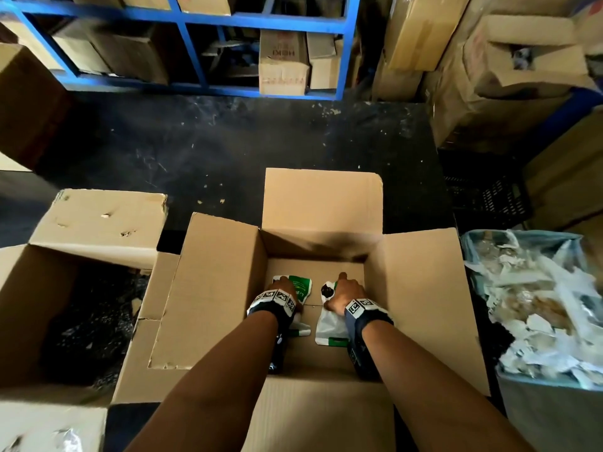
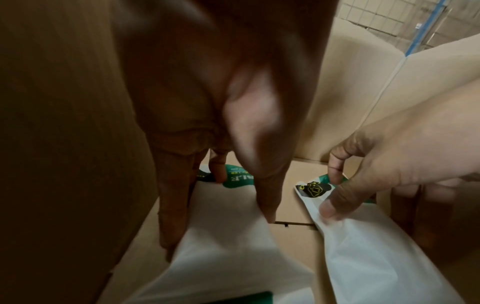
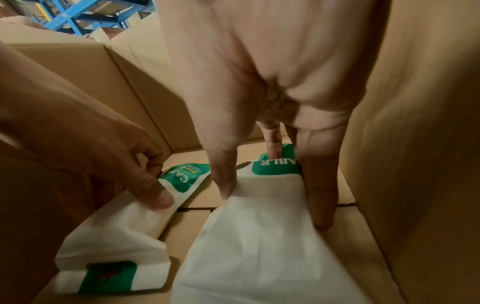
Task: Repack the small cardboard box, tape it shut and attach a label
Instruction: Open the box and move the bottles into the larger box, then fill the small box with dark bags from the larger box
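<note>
Both forearms reach down into the open brown cardboard box (image 1: 421, 282), all four flaps folded outward, so the mouth is unobstructed from above.

Left hand (image 1: 283, 288): grip closed on the left white-and-green plastic pouch (image 1: 301, 290), thumb on one long edge, fingers on the other, pinching it across its width. In the left wrist view the pouch sits close to the left wall, low over the box floor; whether it rests on the floor I cannot tell.

Right hand (image 1: 346, 293): grip closed the same way on the right white-and-green plastic pouch (image 1: 329, 327), thumb and fingers clamping its long edges. In the right wrist view the fingers run just beside the right wall.

Judgement: each pouch is held by its edges so it can be laid flat and squared against its own side wall, one per hand. Packing appears barely begun; only these two pouches show in the box. No tape or label visible.

Room: a bare strip of box floor separates the pouches, seam of the bottom flaps visible there. Far half of the floor is open. Side walls are tight to the knuckles; withdrawal looks easiest straight up.

Beyond: a second open cardboard carton (image 1: 49, 288) to the left, a bin of crumpled white wrapping (image 1: 538, 308) to the right, then dark floor and a blue metal shelf rack (image 1: 182, 21) with stacked cartons.
</note>
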`<action>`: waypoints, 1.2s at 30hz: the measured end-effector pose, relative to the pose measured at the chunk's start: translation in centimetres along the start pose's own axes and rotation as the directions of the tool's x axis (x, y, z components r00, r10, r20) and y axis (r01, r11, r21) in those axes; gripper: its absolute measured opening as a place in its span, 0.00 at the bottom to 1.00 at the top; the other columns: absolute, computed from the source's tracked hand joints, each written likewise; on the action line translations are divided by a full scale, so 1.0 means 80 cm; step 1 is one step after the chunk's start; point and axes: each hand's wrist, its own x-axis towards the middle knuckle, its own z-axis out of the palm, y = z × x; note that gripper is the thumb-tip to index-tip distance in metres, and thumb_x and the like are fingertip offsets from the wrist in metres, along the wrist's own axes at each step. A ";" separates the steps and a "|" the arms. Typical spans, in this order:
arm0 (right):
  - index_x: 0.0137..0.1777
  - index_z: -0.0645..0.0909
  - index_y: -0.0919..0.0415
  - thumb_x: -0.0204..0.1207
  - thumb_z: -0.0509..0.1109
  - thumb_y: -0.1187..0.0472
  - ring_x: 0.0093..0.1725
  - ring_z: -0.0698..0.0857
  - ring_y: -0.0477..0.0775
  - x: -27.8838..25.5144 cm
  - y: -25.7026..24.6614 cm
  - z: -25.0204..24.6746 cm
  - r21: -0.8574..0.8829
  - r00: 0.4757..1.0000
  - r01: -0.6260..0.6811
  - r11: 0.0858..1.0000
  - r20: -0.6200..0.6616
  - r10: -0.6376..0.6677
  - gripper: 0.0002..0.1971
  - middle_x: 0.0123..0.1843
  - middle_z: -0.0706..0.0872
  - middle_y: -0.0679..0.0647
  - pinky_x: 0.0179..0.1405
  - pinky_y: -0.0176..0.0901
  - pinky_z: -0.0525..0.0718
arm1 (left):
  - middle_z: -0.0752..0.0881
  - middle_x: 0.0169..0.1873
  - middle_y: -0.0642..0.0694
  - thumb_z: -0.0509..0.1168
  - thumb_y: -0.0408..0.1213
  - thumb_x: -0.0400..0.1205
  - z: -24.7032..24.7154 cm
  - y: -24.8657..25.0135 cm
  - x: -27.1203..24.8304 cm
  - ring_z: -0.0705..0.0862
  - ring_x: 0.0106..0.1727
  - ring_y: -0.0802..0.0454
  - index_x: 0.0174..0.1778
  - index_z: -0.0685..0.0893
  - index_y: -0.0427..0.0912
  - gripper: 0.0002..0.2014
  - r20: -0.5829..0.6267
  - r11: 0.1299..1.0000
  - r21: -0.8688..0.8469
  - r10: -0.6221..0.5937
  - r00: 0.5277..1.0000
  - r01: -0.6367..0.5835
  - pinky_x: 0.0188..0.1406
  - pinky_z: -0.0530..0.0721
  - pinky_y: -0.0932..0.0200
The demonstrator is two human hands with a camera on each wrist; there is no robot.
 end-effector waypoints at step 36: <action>0.66 0.84 0.61 0.78 0.74 0.51 0.68 0.83 0.64 -0.312 0.114 -0.114 0.098 0.748 0.322 0.942 -0.636 -0.190 0.20 0.68 0.86 0.62 0.63 0.48 0.81 | 0.85 0.63 0.38 0.72 0.58 0.76 -0.016 0.072 -0.323 0.85 0.61 0.36 0.68 0.76 0.41 0.32 -0.347 0.791 0.354 0.607 0.715 -0.500 0.59 0.86 0.39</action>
